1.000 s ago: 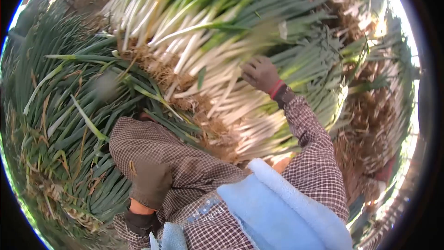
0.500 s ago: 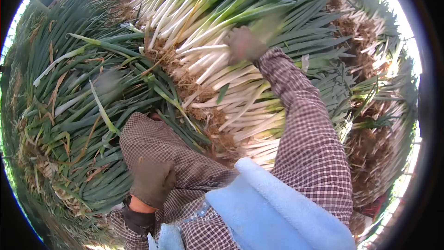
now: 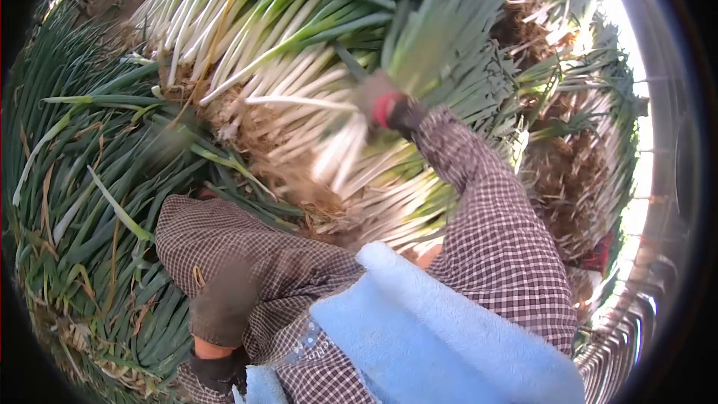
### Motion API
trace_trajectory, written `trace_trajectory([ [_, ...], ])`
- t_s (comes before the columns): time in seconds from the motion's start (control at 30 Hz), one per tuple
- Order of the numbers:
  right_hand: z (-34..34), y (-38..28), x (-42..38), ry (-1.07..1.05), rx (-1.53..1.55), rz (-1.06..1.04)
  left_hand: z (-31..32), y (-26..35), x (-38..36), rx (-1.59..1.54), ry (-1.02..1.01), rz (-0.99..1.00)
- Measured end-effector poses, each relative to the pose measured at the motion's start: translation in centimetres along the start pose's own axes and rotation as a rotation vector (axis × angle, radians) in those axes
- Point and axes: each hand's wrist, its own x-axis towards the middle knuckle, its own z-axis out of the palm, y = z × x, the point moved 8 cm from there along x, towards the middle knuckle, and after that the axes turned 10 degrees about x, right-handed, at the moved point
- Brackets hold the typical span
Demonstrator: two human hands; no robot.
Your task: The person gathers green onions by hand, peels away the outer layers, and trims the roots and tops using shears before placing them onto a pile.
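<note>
Heaped green onions (image 3: 247,37) fill the ground, roots toward the viewer. Right hand (image 3: 378,101), gloved, grips a blurred bunch (image 3: 340,153) at centre. Left hand (image 3: 224,303) rests near-left, clasping nothing. Shirt lettering is unreadable.

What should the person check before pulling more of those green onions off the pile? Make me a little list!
1. Right hand gripping a bunch of green onions: ok, though blurred by motion.
2. Bunch free of the pile: cannot tell, roots are blurred.
3. Left hand free: ok, gloved, resting at the checked knee, holding nothing.
4. Blue towel out of the way: ok, it lies at the bottom of the view, below the onions.
5. Gloves on both hands: ok.
</note>
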Motion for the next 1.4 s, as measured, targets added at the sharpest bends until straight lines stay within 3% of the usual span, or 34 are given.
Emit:
trace_trajectory([
  [0.07, 7.3, 0.7, -4.3, -0.104, -0.022, 0.014, 0.9, -1.2, -0.6, -0.021, -0.026, -0.035],
  [0.1, 5.9, -0.1, -7.9, -0.096, 0.078, 0.021, 1.5, -1.9, -0.7, -0.035, -0.057, -0.048],
  [0.2, 7.8, 1.3, -11.0, 0.311, 0.197, -0.023, 3.4, -2.0, -0.8, -0.008, -0.127, 0.017],
  [0.27, 8.9, 0.9, -12.8, 0.448, 0.204, 0.019, 3.0, -0.5, -1.1, 0.154, 0.013, 0.179],
  [0.33, 9.2, 0.9, -14.8, 0.658, 0.128, -0.018, 2.2, -0.4, -1.0, 0.144, -0.031, 0.079],
  [0.5, 9.0, -0.5, -18.3, 0.676, 0.166, -0.122, 1.1, -2.7, -3.9, 0.010, 0.029, -0.119],
  [0.6, 11.1, -0.2, -18.8, 0.548, 0.089, -0.111, 1.6, -3.3, -6.1, 0.009, -0.025, -0.160],
  [0.67, 12.9, 0.1, -19.0, 0.393, 0.034, 0.002, 2.3, -3.7, -7.1, -0.034, -0.109, -0.141],
  [0.77, 16.7, 0.6, -19.2, 0.185, 0.037, 0.157, 0.8, -2.7, -7.3, -0.071, 0.003, -0.105],
  [0.87, 19.8, 0.8, -19.7, 0.027, 0.083, 0.244, 1.8, -3.2, -7.6, -0.196, -0.019, -0.131],
  [0.97, 20.6, 1.1, -19.8, -0.105, 0.130, 0.265, 2.0, -2.8, -7.8, -0.104, 0.009, -0.066],
  [1.07, 19.6, 1.1, -21.1, -0.280, 0.218, 0.444, 1.9, -3.4, -7.8, -0.170, -0.021, -0.088],
  [1.13, 27.1, 4.3, -19.3, -0.385, 0.175, 0.531, 1.4, -3.7, -7.6, -0.150, -0.046, -0.126],
  [1.2, 28.3, 4.5, -17.8, -0.427, 0.141, 0.501, 1.2, -4.5, -7.7, -0.087, -0.045, -0.141],
  [1.27, 24.0, 3.1, -18.2, -0.404, 0.109, 0.369, 1.7, -5.3, -8.0, -0.021, -0.012, -0.111],
  [1.33, 26.8, 5.3, -17.1, -0.179, 0.679, 0.183, 1.3, -5.4, -7.6, -0.072, -0.024, -0.123],
  [1.37, 27.1, 6.7, -16.6, -0.125, 1.168, -0.024, 1.1, -5.5, -7.3, -0.095, -0.025, -0.130],
  [1.4, 23.8, 5.9, -14.4, -0.146, 0.882, -0.012, 1.1, -5.7, -7.0, -0.072, -0.043, -0.144],
])
